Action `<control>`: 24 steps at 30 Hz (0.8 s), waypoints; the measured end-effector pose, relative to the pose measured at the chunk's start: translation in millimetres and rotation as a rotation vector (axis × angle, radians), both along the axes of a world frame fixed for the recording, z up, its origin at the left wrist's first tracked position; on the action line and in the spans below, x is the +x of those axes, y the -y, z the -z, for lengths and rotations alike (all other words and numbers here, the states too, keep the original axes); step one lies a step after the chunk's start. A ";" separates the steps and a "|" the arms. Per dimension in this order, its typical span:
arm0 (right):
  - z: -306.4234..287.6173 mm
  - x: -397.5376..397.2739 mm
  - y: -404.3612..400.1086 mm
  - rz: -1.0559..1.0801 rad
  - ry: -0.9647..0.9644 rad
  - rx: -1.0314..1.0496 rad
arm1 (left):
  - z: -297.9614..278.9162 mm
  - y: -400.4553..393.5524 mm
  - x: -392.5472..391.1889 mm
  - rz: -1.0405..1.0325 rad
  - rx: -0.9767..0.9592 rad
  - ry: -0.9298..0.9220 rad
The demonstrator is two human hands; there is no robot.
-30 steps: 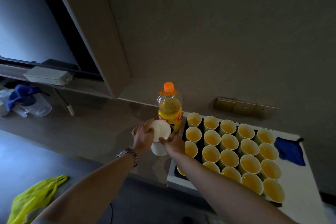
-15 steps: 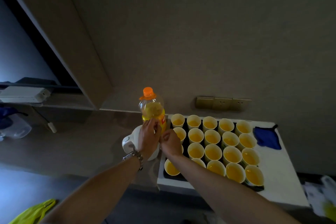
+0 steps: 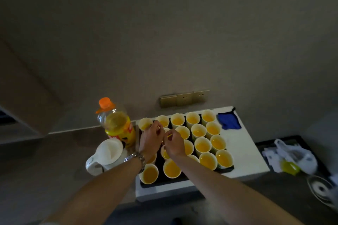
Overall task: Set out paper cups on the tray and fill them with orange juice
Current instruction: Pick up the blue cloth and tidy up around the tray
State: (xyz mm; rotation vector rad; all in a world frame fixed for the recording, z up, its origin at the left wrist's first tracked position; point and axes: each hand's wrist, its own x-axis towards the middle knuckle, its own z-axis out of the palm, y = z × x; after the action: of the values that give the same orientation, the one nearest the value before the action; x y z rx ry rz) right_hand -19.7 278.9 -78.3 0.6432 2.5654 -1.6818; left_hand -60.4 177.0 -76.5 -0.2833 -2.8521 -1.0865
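A dim counter is seen from above, through a head-worn camera. A dark tray (image 3: 161,181) rests on a white board and is packed with paper cups (image 3: 203,145) in close rows. Every cup whose inside can be seen holds orange juice; one near-corner cup (image 3: 149,173) is filled like the rest. A few cups in the middle are hidden under the hands, so their contents cannot be told.

The left hand (image 3: 150,139) and the right hand (image 3: 173,143) are held together over the middle of the tray, fingertips nearly touching. Both sets of fingers are curled. Something thin and yellowish appears to be pinched between them, but it is too small and blurred to be identified, so the grip cannot be told with certainty.

The juice bottle (image 3: 117,124) stands upright just beside the tray's left edge, its orange cap on and roughly half its juice left. A white kettle (image 3: 107,153) sits near the bottle. A blue cloth (image 3: 228,120) lies on the board beyond the tray.

The task is judged to be nearly complete: cups are set out and filled, and only the hidden ones remain to be checked.
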 end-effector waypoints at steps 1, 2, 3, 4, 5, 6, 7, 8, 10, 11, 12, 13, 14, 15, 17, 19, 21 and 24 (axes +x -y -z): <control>1.6 1.2 -7.9 0.026 -0.001 0.002 | 0.5 -9.0 -0.3 0.020 -0.006 0.022; 3.0 3.2 -15.5 0.055 -0.002 0.007 | 1.1 -17.6 -0.3 0.047 0.003 0.036; 5.1 5.5 -24.1 0.082 -0.003 0.018 | 2.7 -26.6 -0.2 0.079 0.021 0.047; 7.7 8.0 -34.9 0.103 -0.007 0.033 | 5.0 -37.9 -0.9 0.118 0.035 0.051; 8.4 10.6 -43.0 0.111 -0.006 0.045 | 5.9 -46.6 -1.0 0.144 0.034 0.066; 9.9 12.5 -52.6 0.126 -0.007 0.048 | 6.8 -56.8 -1.4 0.165 0.027 0.081; 11.6 13.7 -63.2 0.148 -0.005 0.045 | 5.8 -68.6 -0.8 0.176 0.018 0.091; 12.6 14.6 -72.3 0.167 -0.005 0.040 | 4.0 -78.7 0.3 0.184 0.024 0.087; 13.1 16.9 -92.3 0.207 -0.009 0.034 | 3.6 -100.0 2.6 0.222 0.055 0.073; 12.3 17.9 -102.6 0.223 -0.014 0.031 | 3.5 -110.7 3.7 0.248 0.060 0.077; 11.8 19.2 -112.8 0.236 -0.020 0.027 | 3.1 -121.4 4.7 0.269 0.059 0.082; 11.6 19.9 -123.2 0.246 -0.022 0.021 | 2.9 -132.2 5.4 0.280 0.053 0.088; 12.8 20.2 -133.4 0.257 -0.021 0.017 | 2.7 -143.3 5.9 0.286 0.061 0.088; 14.7 20.3 -143.4 0.267 -0.018 0.015 | 1.9 -154.1 6.7 0.285 0.077 0.093; 19.0 20.2 -163.5 0.273 0.010 0.018 | 1.0 -175.6 7.4 0.287 0.085 0.104; 22.0 19.3 -182.7 0.278 0.025 0.000 | 3.0 -195.4 5.4 0.302 0.071 0.132; 25.8 17.0 -202.0 0.284 0.035 -0.008 | 8.4 -213.3 2.0 0.309 0.055 0.142; 32.7 13.0 -230.1 0.280 0.052 -0.018 | 13.5 -242.1 0.0 0.290 0.073 0.135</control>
State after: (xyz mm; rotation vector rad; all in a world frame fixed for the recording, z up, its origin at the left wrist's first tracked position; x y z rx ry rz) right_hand -6.7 509.0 -111.0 1.0733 2.5180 -1.7302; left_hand -60.4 419.2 -90.0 -0.6592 -2.9448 -1.3019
